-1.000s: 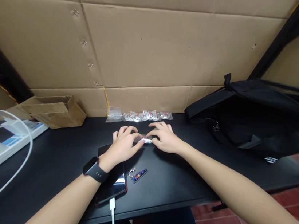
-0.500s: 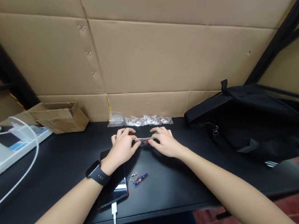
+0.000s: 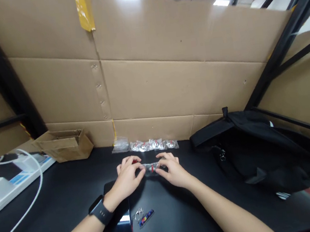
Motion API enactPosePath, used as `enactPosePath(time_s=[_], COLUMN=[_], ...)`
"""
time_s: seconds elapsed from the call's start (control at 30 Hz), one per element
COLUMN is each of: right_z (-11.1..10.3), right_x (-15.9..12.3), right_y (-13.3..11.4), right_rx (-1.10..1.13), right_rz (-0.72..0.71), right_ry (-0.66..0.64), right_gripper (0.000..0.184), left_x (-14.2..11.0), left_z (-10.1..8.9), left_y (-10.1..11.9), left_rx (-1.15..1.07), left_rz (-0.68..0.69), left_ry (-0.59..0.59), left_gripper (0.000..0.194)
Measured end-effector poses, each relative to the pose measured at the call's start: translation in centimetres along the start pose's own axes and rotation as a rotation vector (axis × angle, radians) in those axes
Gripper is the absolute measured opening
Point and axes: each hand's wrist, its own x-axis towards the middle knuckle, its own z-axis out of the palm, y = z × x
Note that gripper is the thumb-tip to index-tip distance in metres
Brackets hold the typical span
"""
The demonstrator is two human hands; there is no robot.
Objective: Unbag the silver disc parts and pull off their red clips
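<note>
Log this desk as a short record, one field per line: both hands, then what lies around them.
Left hand: thumb and fingertips at one end of a small clear packet with a red mark
Right hand: thumb and fingertips at its other end
Left wrist: dark watch
Under left forearm: phone, partly covered
Right of phone: keychain
Back of desk: row of wrapped discs, clear plastic to its left
Left side: cardboard box, power strip
Right side: black bag

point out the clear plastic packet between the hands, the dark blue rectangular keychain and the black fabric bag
Clear plastic packet (image 3: 151, 169): head view, middle, near its red mark
Dark blue rectangular keychain (image 3: 146, 218): head view, middle of its tag
Black fabric bag (image 3: 265, 153): head view, middle of its body
</note>
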Motion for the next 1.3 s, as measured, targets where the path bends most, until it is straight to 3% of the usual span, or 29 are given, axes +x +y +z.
enactPosePath(time_s=[0.1,0.23,0.37,0.5,0.7,0.97,1.13,1.23,1.3], right_z=[-1.0,-2.7,-4.3,-4.8,-4.0,-2.9,-3.4,-2.9,-2.3], right_x=[0.4,1.6,3.6,6.3,9.3,7.6,5.5,3.9,3.0], right_y=[0.9,4.2,7.9,9.5,9.1,6.8,4.3,3.4,3.1], right_rx=[0.057,-0.036,-0.21,-0.251,-0.34,-0.467,-0.406,-0.287,-0.237], right_rz=[0.056,0.2,0.448,0.483,0.509,0.482,0.282,0.17,0.162], right_ry=[0.021,0.146,0.205,0.174,0.13,0.241,0.095,-0.058,-0.076], right_gripper=[0.014,0.014,0.015,0.017,0.022,0.021,0.021,0.037,0.045], left_x=[0.2,0.4,0.8,1.3,1.6,1.2,1.2,1.1,0.9], left_z=[-0.2,-0.9,-2.1,-3.1,-3.3,-2.2,-2.0,-2.1,-2.4], left_y=[0.1,-0.2,-1.9,-3.9,-5.0,-5.0,-5.0,-4.6,-4.1], left_rx=[-0.02,0.026,0.107,0.149,0.145,0.156,0.167,0.205,0.22], left_rz=[-0.036,-0.071,-0.077,-0.104,-0.084,0.018,0.052,0.091,0.133], left_ry=[-0.004,0.025,0.075,0.097,0.019,-0.016,-0.019,-0.005,0.004], left_gripper=[0.022,0.019,0.017,0.016,0.012,0.007,0.008,0.013,0.014])
